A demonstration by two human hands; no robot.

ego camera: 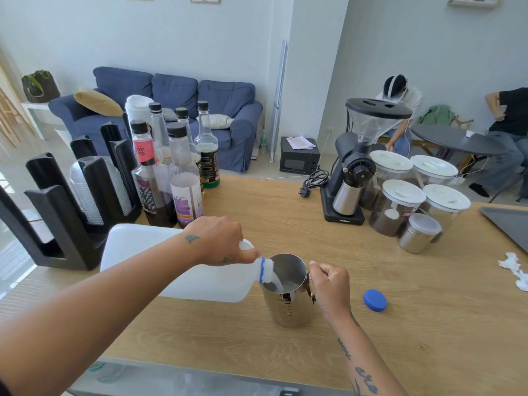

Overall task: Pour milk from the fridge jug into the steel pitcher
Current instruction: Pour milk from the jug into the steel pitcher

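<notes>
A white plastic milk jug point(148, 264) lies tipped on its side above the wooden counter, its open neck with a blue ring over the rim of the steel pitcher point(288, 307). My left hand point(220, 241) grips the jug's handle near the neck. A thin stream of milk runs from the mouth into the pitcher, and a little milk shows at the bottom. The pitcher stands upright on the counter. My right hand point(331, 284) holds the pitcher's handle on its right side. The jug's blue cap point(375, 300) lies on the counter to the right.
Several syrup bottles point(171, 167) and black cup-and-lid holders point(71, 195) stand at the back left. A coffee grinder point(354, 167), several lidded jars point(400, 201) and a steel canister point(420, 232) stand at the back right. Crumpled tissue point(514, 270) lies far right. Two people sit beyond the counter.
</notes>
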